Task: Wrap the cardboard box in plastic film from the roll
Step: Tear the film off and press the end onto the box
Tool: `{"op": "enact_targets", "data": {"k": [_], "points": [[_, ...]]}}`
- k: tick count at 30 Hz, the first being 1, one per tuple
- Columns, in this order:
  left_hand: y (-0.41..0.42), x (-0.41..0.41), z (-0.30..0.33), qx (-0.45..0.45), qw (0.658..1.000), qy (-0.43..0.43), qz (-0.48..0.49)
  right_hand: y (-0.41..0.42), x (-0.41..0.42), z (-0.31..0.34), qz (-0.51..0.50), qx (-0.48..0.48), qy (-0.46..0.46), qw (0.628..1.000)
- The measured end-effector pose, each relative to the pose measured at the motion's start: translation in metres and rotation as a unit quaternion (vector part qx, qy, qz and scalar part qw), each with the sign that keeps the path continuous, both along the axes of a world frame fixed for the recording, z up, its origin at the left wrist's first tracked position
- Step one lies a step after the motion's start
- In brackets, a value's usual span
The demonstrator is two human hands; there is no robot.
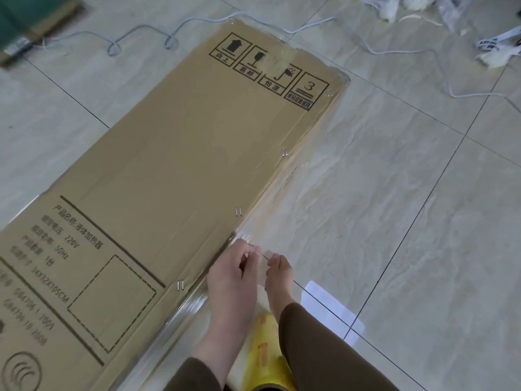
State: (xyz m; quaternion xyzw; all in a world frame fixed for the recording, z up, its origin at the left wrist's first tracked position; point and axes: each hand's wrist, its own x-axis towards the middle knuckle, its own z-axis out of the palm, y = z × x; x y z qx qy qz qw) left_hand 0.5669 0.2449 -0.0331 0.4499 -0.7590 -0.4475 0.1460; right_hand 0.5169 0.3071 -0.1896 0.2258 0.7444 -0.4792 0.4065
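Cardboard box (169,170) lies flat on the tiled floor (408,193), long axis running from near left to far right. Handling symbols are printed at its far end, a spec label block at the near-left end. Paired staples (238,211) run along the right edge.

Plastic film (298,176) covers the box's right side and slopes down onto the floor beside it; it's clear and glossy, so I can't make out exactly where its edge ends. Near my arms it bunches into wrinkled folds along the box's lower right edge.

My left hand (232,266) is at the box's right edge, near the closest corner of the film sheet, fingers curled in with thumb and fingertips pinched together. My right hand (277,270) is just beside it, to the right, fingers also pinched. A thin taut bit of film seems to run between the two pinches, but it's too transparent to be sure how much each hand has hold of.

Roll (265,354), yellow wrapper, sits below and between my forearms at the near edge, partly hidden by my right sleeve (318,351). I can't tell whether it rests on the floor.

A white cable (141,35) loops across the floor past the far-left side of the box. More white clutter (496,52) sits far right.
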Motion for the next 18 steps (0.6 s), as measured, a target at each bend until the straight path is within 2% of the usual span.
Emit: {"op": "enact_targets", "data": {"k": [4, 6, 9, 12, 15, 18], "points": [[-0.015, 0.015, 0.016, -0.086, 0.992, -0.077, -0.054, -0.023, 0.002, 0.003, 0.078, -0.017, 0.019, 0.997], [-0.025, 0.015, 0.025, -0.160, 0.975, -0.128, -0.085, -0.041, -0.004, 0.006, 0.127, -0.013, 0.047, 0.991], [-0.035, 0.013, 0.032, -0.263, 0.943, -0.171, -0.114, -0.066, -0.003, 0.020, 0.114, -0.044, 0.033, 0.992], [-0.049, 0.014, 0.025, -0.309, 0.931, -0.145, -0.127, -0.079, 0.007, 0.017, 0.056, -0.006, -0.003, 0.998], [-0.056, 0.017, 0.017, -0.292, 0.941, -0.106, -0.135, -0.087, 0.017, 0.014, 0.045, 0.036, -0.020, 0.998], [-0.057, 0.018, 0.013, -0.270, 0.950, -0.084, -0.135, -0.098, 0.029, 0.008, -0.011, 0.007, -0.095, 0.995]]}}
